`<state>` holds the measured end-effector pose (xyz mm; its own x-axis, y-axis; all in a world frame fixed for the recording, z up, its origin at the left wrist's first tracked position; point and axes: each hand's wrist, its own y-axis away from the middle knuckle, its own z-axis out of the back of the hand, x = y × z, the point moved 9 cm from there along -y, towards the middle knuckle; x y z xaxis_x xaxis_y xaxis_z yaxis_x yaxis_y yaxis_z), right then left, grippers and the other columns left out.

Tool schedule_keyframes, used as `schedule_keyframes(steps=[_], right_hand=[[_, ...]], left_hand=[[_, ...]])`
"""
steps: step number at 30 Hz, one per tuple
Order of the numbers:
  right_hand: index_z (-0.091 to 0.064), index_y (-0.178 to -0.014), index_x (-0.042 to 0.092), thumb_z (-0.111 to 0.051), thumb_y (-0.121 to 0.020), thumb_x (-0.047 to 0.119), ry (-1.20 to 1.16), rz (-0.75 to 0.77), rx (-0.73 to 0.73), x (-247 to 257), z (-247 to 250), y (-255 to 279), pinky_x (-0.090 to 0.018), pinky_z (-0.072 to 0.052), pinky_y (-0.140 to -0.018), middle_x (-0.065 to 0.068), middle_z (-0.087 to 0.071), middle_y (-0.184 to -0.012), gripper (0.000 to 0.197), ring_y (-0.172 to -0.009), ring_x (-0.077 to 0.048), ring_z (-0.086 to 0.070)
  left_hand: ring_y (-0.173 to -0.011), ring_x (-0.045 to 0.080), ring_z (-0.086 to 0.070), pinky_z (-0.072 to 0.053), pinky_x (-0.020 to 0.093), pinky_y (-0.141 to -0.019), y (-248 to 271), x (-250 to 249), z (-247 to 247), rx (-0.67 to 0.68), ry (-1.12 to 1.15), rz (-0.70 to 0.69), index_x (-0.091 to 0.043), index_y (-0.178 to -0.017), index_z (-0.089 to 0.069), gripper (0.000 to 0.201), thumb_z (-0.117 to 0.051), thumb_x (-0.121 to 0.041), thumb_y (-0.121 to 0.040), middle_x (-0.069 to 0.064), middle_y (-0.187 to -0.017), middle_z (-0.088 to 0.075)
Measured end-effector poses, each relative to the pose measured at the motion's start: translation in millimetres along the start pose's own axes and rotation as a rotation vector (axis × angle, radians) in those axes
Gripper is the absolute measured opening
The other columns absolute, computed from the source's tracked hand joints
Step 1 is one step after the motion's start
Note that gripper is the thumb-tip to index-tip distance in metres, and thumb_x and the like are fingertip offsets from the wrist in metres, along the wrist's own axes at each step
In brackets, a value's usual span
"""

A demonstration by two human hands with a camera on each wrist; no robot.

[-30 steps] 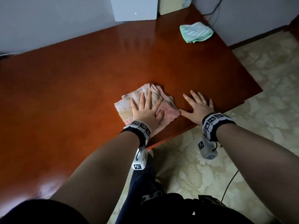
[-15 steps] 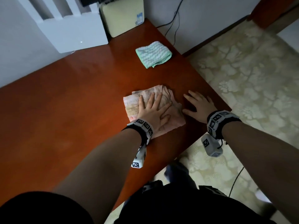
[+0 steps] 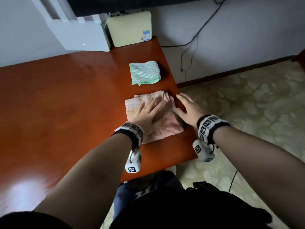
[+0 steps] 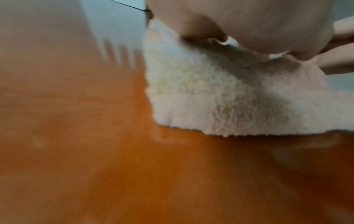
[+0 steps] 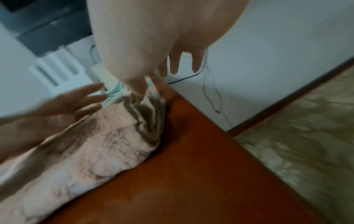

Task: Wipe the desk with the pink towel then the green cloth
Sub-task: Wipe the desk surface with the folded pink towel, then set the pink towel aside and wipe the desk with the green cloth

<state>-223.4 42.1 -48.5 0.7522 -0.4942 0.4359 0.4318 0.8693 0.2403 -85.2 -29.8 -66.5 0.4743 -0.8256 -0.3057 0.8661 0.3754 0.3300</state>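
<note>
The crumpled pink towel (image 3: 166, 124) lies on the red-brown desk (image 3: 66, 104) near its right edge. My left hand (image 3: 148, 111) presses flat on it with straight fingers; the left wrist view shows the towel (image 4: 220, 97) bunched under the palm. My right hand (image 3: 188, 108) is open at the desk's right edge, beside the towel's right side, fingers spread. In the right wrist view the towel (image 5: 91, 148) lies under my left hand (image 5: 57, 112). The folded green cloth (image 3: 144, 72) sits a short way beyond the towel, untouched.
A white box (image 3: 82, 35) and a cream device (image 3: 130, 28) stand at the desk's back against the wall. Black cables (image 3: 194, 38) hang down the wall to the right. Patterned floor (image 3: 247, 104) lies beyond the desk's right edge.
My left hand has slid the pink towel toward the desk's right edge and closer to the green cloth. My right hand stayed beside it at the edge. The head view has swung right.
</note>
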Motion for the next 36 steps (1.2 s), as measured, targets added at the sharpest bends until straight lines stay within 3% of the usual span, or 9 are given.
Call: schedule_keyframes(steps=[4,7,14,19,23,26,29,32,36], right_hand=[[-0.021,-0.151,0.028,-0.05,-0.092,0.051,0.167,0.275,0.202,57.1,-31.2,-13.2,-0.036,0.0,-0.118,0.003,-0.005,-0.161,0.07,-0.148,-0.014,0.003],[-0.013,-0.151,0.038,-0.044,-0.089,0.061,0.296,0.298,0.314,60.1,-52.6,-16.8,-0.04,0.01,-0.117,0.008,0.008,-0.161,0.073,-0.145,-0.013,0.019],[-0.012,-0.151,0.039,-0.045,-0.085,0.068,0.313,0.351,0.304,35.6,-45.1,-1.4,-0.043,0.006,-0.118,0.012,0.003,-0.161,0.079,-0.146,-0.01,0.013],[-0.013,-0.15,0.04,-0.026,-0.07,0.085,0.435,0.394,0.346,24.5,-38.9,4.9,-0.046,0.008,-0.118,0.01,-0.002,-0.161,0.093,-0.147,-0.014,0.006],[-0.042,-0.141,0.032,-0.034,-0.078,0.073,0.427,0.408,0.342,43.2,-17.5,-5.5,-0.044,-0.003,-0.117,0.005,-0.03,-0.153,0.077,-0.141,-0.019,-0.021],[-0.062,-0.121,0.022,-0.032,-0.082,0.061,0.3,0.37,0.164,62.6,14.7,-30.4,-0.037,-0.02,-0.109,0.002,-0.058,-0.126,0.062,-0.12,-0.019,-0.048],[-0.062,-0.12,0.016,-0.052,-0.092,0.026,0.073,0.158,-0.079,62.1,46.6,-67.5,-0.032,-0.035,-0.098,-0.002,-0.061,-0.121,0.031,-0.116,-0.024,-0.053],[-0.055,-0.127,0.019,-0.058,-0.09,0.026,-0.07,-0.111,-0.095,52.5,50.1,-95.2,-0.034,-0.041,-0.098,-0.002,-0.06,-0.125,0.038,-0.117,-0.026,-0.054],[-0.052,-0.131,0.021,-0.058,-0.088,0.026,0.175,0.027,-0.045,84.3,37.1,-122.8,-0.04,-0.031,-0.106,-0.003,-0.047,-0.135,0.043,-0.125,-0.027,-0.039]], left_hand=[[-0.145,0.01,0.017,0.013,0.033,-0.118,30.4,37.2,-5.7,-0.007,0.041,0.234,-0.029,-0.151,0.01,0.086,-0.039,-0.064,-0.089,-0.01,-0.157,0.018],[-0.145,0.011,0.018,0.016,0.032,-0.115,33.9,39.8,-15.3,0.06,0.018,0.272,-0.029,-0.151,0.011,0.089,-0.041,-0.065,-0.088,-0.007,-0.159,0.017],[-0.147,0.021,0.008,0.004,0.041,-0.118,29.4,13.9,-15.8,0.059,-0.098,0.212,-0.03,-0.152,0.006,0.088,-0.041,-0.067,-0.087,-0.001,-0.161,0.007],[-0.141,0.026,-0.013,-0.016,0.046,-0.111,29.4,-4.4,-10.7,0.072,-0.134,0.211,-0.028,-0.152,-0.008,0.096,-0.044,-0.077,-0.077,0.001,-0.157,-0.011],[-0.137,0.025,-0.027,-0.024,0.039,-0.111,22.0,16.9,22.9,0.03,0.027,0.194,-0.027,-0.149,-0.023,0.066,-0.045,-0.053,-0.092,0.0,-0.152,-0.024],[-0.13,0.027,-0.038,-0.033,0.037,-0.105,9.5,37.7,55.6,-0.063,0.082,0.222,-0.02,-0.148,-0.027,0.054,-0.042,-0.035,-0.099,0.005,-0.145,-0.033],[-0.125,0.031,-0.042,-0.037,0.04,-0.102,-6.5,61.0,83.0,-0.209,0.166,0.289,-0.015,-0.141,-0.04,0.045,-0.043,-0.029,-0.098,0.009,-0.138,-0.041],[-0.125,0.031,-0.042,-0.039,0.04,-0.1,-20.6,90.8,98.2,-0.274,0.276,0.381,-0.012,-0.134,-0.049,0.038,-0.047,-0.021,-0.097,0.01,-0.135,-0.044],[-0.131,0.024,-0.035,-0.032,0.035,-0.106,-48.5,114.0,107.0,-0.201,0.148,0.313,-0.019,-0.141,-0.042,0.049,-0.053,-0.013,-0.093,0.004,-0.143,-0.039]])
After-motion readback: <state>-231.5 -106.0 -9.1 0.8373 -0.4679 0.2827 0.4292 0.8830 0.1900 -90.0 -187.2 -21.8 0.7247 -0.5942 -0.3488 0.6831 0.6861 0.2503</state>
